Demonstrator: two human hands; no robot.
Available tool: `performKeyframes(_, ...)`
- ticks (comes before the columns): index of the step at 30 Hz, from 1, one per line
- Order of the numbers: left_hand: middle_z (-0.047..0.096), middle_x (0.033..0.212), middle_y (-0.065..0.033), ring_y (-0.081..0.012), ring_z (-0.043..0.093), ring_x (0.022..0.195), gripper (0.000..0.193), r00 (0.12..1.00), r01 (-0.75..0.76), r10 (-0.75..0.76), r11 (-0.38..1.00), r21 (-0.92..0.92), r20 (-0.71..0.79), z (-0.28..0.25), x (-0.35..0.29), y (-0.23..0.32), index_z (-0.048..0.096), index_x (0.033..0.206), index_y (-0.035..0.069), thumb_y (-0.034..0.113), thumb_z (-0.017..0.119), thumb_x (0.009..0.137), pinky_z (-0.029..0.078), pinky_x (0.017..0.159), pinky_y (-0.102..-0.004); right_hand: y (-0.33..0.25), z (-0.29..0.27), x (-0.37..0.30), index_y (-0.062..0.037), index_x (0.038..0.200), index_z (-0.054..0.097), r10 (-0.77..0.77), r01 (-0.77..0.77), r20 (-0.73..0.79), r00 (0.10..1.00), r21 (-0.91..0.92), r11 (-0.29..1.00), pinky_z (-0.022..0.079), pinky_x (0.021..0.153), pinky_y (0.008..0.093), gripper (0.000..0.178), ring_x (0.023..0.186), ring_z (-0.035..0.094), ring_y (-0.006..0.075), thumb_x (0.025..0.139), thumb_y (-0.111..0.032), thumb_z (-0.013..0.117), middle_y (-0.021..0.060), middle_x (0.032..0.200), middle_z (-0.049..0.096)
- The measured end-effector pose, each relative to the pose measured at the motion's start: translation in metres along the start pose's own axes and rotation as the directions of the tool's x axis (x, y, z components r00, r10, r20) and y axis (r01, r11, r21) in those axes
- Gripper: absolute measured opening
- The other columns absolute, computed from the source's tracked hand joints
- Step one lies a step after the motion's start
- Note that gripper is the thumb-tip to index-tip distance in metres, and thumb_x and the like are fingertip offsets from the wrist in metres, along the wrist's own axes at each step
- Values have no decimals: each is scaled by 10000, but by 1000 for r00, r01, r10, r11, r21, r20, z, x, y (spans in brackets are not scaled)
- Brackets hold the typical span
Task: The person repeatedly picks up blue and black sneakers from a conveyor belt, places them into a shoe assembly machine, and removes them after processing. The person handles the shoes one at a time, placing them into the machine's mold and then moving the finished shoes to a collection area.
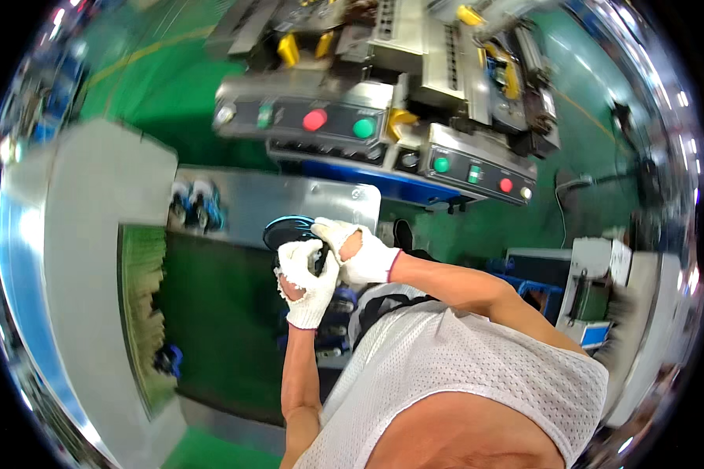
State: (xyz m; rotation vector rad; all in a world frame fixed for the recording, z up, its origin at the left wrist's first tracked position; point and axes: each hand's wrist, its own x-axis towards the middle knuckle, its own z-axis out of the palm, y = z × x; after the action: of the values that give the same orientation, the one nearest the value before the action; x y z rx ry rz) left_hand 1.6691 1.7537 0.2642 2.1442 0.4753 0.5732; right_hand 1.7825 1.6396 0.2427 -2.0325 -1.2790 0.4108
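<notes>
Both my hands wear white knit gloves with holes that bare some skin. Between them, over the near edge of the metal shelf (266,199), is a black shoe (284,233) with light-blue lines along its edge. My left hand (307,283) curls round its near side, fingers bent. From the right, my right hand (358,248) closes on the same shoe, its fingertips close to the left hand's. The gloves hide much of the shoe. On the shelf's left end stand blue, white and dark shoes (198,205).
A dark green conveyor belt (219,305) runs left into a grey machine (86,187) with a fringed curtain (142,313); a dark-blue shoe (167,360) lies by the fringe. More shoes (336,320) sit near my waist. Ahead stands a machine with button panels (305,117).
</notes>
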Motion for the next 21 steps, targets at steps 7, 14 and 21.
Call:
performKeyframes(7,617,1230,-205,-352,610,1129,535,712,-553,610,792,-259,347,112,114,165,601,1281,17,109,814,798,509,963,-417,87,-159,-121,-27,1320,586,571,-372,-53,820,709,599,514,913,322,554,1052,645,171,838,-225,773,104,1207,679)
performKeyframes(14,568,1321,-159,-253,618,1205,480,853,-210,399,851,-481,335,288,181,232,496,1395,9,93,669,955,518,1013,-376,135,-210,-241,-72,1038,667,879,235,-103,465,972,-10,362,468,205,250,531,459,17,836,-180,766,-50,791,627)
performKeyframes(21,559,1378,-241,-328,581,1257,705,879,-110,131,991,-73,459,489,273,264,474,1425,7,446,669,909,444,1081,-409,186,-214,-325,5,1034,606,944,325,-304,127,912,250,543,675,355,355,781,641,176,822,-251,733,67,947,626)
